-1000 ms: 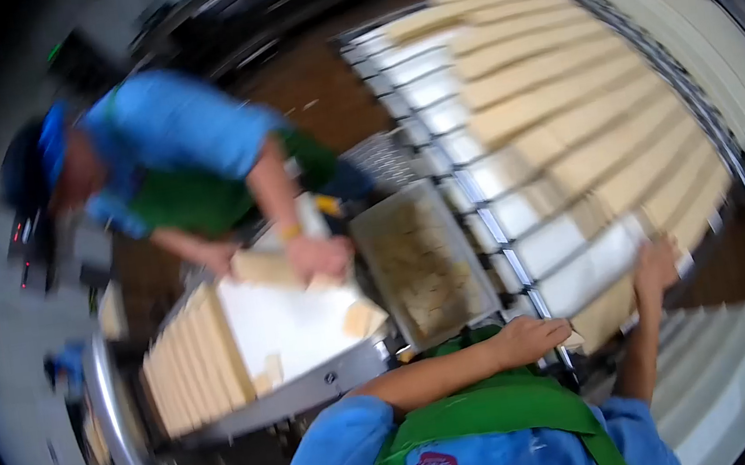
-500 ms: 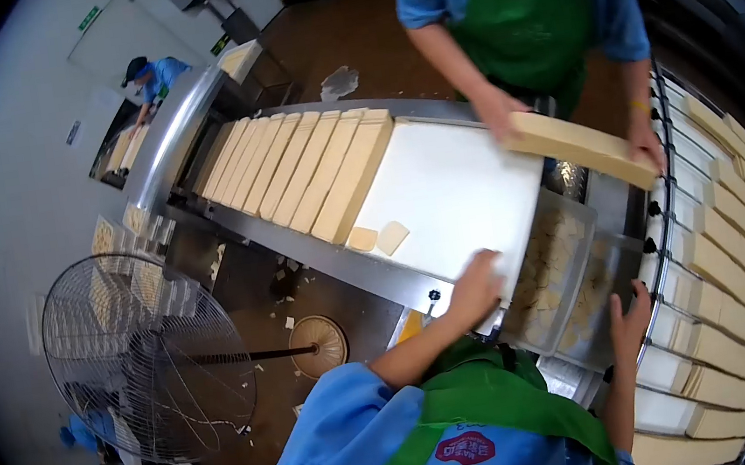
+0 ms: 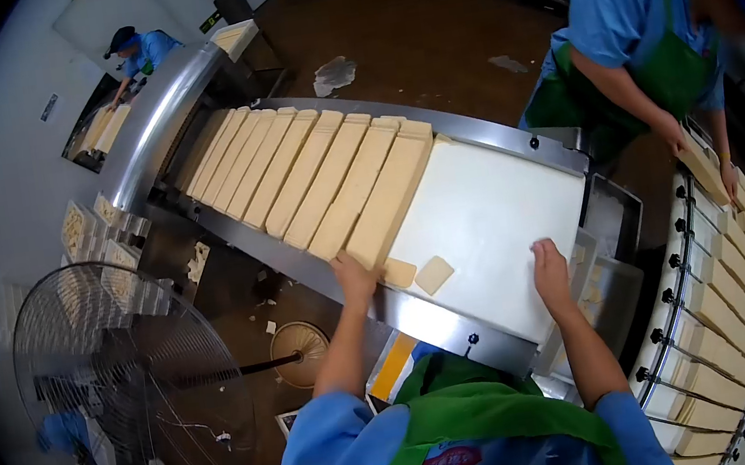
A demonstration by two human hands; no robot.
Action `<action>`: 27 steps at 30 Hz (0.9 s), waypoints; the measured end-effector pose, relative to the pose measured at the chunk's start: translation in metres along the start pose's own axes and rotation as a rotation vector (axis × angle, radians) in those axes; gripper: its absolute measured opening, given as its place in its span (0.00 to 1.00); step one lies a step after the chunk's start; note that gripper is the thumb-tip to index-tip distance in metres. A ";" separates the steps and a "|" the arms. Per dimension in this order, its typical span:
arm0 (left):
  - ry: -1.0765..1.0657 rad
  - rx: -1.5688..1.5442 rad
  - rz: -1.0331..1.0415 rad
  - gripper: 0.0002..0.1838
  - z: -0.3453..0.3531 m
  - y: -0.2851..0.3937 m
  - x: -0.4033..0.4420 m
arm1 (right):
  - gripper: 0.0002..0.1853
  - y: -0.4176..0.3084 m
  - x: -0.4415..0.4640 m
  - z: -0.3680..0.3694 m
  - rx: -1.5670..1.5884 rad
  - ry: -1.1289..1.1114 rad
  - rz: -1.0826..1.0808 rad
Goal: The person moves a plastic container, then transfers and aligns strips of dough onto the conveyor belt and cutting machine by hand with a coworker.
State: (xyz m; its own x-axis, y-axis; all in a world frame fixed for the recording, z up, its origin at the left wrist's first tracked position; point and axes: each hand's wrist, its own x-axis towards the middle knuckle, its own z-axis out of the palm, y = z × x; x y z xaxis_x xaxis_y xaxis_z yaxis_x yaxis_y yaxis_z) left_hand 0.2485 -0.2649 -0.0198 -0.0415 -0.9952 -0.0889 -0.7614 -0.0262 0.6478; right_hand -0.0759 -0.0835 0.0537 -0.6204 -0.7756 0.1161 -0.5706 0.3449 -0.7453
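Observation:
Long pale yellow blocks, apparently of stacked thin slices, lie side by side across the white conveyor belt (image 3: 492,207). My left hand (image 3: 356,282) is at the near end of the rightmost block (image 3: 393,190), its fingers curled around that end. Two loose slices lie on the belt just right of this hand, one of them the pale square slice (image 3: 435,275). Over the belt's right part, near its end, my right hand (image 3: 551,277) is raised with fingers stretched and holds nothing.
Across the belt's end, a co-worker (image 3: 639,37) in a green apron holds a block over the right-hand rack (image 3: 717,309), where several blocks lie. Clear plastic bins (image 3: 602,296) sit below the belt's end. A caged floor fan (image 3: 128,377) stands left; a metal hood (image 3: 157,129) spans the belt.
My left hand has moved left from the bare belt to the rightmost block. My right hand has come up over the belt. The co-worker has carried a block right to the rack.

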 end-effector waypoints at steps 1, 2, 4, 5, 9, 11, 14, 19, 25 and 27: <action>-0.010 -0.006 0.004 0.48 0.002 0.003 -0.004 | 0.12 -0.002 0.013 0.016 -0.038 -0.022 0.012; -0.005 -0.012 0.061 0.48 0.000 0.014 -0.008 | 0.12 -0.016 0.025 0.027 -0.111 -0.121 0.118; -0.010 -0.015 0.123 0.48 0.001 0.023 -0.012 | 0.21 -0.010 0.050 0.065 -0.049 -0.154 -0.030; -0.030 0.016 0.120 0.50 0.003 0.024 -0.010 | 0.24 -0.012 0.065 0.082 -0.090 -0.262 -0.020; -0.114 0.164 0.145 0.54 0.004 0.029 -0.004 | 0.36 -0.042 0.124 0.154 -0.399 -0.276 -0.054; -0.108 0.235 0.218 0.54 0.001 0.029 -0.003 | 0.39 -0.070 0.155 0.182 -0.463 -0.289 -0.008; -0.131 0.346 0.237 0.53 -0.002 0.033 -0.001 | 0.40 -0.113 0.197 0.206 -0.465 -0.361 0.026; -0.084 0.403 0.332 0.52 -0.004 0.032 0.003 | 0.40 -0.149 0.226 0.227 -0.491 -0.411 0.069; -0.241 0.329 0.349 0.49 -0.008 0.036 0.000 | 0.41 -0.136 0.206 0.179 -0.476 -0.372 0.310; -0.482 0.210 0.315 0.46 -0.011 0.053 -0.003 | 0.44 -0.118 0.187 0.131 -0.411 -0.216 0.461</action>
State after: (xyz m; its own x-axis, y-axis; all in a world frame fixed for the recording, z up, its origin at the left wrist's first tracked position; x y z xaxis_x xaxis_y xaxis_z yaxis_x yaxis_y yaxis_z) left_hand 0.2149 -0.2646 0.0230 -0.5357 -0.7963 -0.2812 -0.7742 0.3301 0.5400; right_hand -0.0543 -0.3382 0.0774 -0.7530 -0.5736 -0.3223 -0.4576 0.8086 -0.3699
